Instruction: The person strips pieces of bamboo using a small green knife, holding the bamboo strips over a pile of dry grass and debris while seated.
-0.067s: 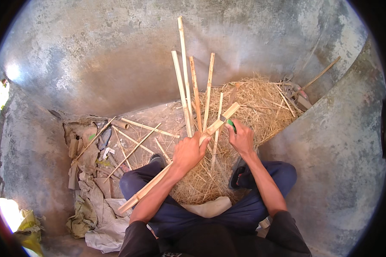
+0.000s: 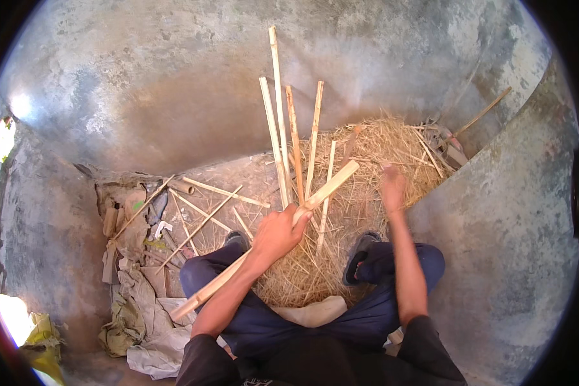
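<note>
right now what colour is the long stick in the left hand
Pale yellowish tan, like dry bamboo; the long stick in the left hand shows best in the head view.

Left hand [image 2: 278, 233] grips a bamboo stick [image 2: 264, 241]; blurred right hand [image 2: 392, 186] over straw [image 2: 373, 161].

Concrete floor [image 2: 174, 96]: straw pile [image 2: 379, 154], bamboo strips [image 2: 219, 190], rags [image 2: 132, 309]

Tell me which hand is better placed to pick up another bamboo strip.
Probably the right hand: it is free and blurred over the straw pile. The left hand is closed around a long bamboo stick and the strips.
</note>
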`<action>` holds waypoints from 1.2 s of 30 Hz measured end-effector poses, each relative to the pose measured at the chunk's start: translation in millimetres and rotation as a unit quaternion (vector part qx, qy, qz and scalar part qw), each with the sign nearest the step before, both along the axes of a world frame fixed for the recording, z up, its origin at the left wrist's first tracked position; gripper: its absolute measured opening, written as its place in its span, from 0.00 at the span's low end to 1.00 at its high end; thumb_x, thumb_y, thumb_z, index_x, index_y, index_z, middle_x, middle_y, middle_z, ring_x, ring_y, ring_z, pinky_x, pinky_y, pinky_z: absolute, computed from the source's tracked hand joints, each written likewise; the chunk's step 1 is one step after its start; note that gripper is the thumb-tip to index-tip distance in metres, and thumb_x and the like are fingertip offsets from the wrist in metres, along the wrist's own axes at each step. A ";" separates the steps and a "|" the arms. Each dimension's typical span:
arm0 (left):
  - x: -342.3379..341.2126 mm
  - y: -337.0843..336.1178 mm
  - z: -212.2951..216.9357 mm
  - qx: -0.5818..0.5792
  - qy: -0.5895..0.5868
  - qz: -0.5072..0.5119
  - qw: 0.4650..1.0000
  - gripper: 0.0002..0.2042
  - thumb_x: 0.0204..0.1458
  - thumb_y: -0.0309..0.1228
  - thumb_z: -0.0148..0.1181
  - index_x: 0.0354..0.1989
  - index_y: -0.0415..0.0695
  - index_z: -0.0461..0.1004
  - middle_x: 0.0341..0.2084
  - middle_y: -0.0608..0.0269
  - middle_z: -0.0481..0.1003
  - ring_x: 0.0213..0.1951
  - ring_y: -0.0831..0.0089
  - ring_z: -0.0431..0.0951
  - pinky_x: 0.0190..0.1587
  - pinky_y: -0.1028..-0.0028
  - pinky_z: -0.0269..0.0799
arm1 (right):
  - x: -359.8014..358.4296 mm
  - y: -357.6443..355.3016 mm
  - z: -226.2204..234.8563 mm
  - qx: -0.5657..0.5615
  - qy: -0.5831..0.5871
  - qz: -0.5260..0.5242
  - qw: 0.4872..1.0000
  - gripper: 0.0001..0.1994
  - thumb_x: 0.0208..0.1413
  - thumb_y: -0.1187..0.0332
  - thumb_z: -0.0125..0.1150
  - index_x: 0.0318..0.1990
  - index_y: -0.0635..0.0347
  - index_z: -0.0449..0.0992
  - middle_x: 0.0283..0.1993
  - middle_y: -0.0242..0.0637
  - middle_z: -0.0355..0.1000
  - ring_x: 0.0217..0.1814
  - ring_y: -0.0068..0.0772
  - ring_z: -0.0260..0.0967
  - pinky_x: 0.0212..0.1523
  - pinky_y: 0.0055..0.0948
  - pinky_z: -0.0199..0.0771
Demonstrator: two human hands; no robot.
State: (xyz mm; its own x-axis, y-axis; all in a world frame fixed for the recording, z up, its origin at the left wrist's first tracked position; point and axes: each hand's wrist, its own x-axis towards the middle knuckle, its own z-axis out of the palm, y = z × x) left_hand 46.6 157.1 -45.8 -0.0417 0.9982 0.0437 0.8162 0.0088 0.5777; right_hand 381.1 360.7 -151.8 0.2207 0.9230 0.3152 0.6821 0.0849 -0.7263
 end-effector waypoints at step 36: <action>-11.5 -8.0 43.6 0.337 0.186 -0.057 0.921 0.21 0.55 0.38 0.76 0.57 0.49 0.82 0.48 0.58 0.78 0.57 0.59 0.77 0.67 0.50 0.61 | -77.7 -100.0 90.1 -0.082 -0.045 0.450 0.888 0.22 0.62 0.48 0.74 0.41 0.64 0.84 0.26 0.50 0.76 0.28 0.50 0.75 0.35 0.47 0.72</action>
State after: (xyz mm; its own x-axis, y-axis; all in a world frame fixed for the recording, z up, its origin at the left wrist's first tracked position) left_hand 35.0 149.1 -2.2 0.2041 0.7360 0.6455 0.9322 -0.3475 0.1014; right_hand 303.4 260.8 -61.8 -0.6491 0.7478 0.1394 0.4474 0.5235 -0.7250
